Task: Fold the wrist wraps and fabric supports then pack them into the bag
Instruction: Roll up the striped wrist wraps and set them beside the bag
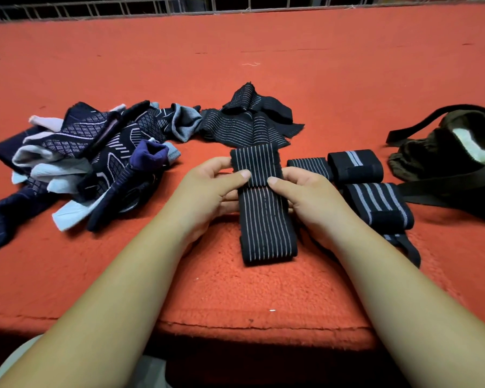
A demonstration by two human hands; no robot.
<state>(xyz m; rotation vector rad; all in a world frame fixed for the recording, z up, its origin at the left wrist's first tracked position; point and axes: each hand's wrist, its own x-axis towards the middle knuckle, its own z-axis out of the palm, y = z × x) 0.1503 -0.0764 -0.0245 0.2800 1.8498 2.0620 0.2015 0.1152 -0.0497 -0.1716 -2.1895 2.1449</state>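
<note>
A black wrist wrap with thin white stripes [266, 219] lies lengthwise on the red surface in front of me, its far end folded back toward me. My left hand [207, 191] and my right hand [305, 197] pinch it from either side at the fold, thumbs on top. Folded black wraps with grey stripes [356, 166] [378, 205] lie just right of my right hand. More unfolded striped black wraps [247, 121] lie beyond. A dark olive bag [454, 161] with black straps sits open at the far right.
A heap of dark blue, black and pale grey patterned fabric supports [90, 161] lies at the left. The red fleece-covered table [263, 289] ends in a front edge close to me. A metal wire fence [179, 7] runs along the back.
</note>
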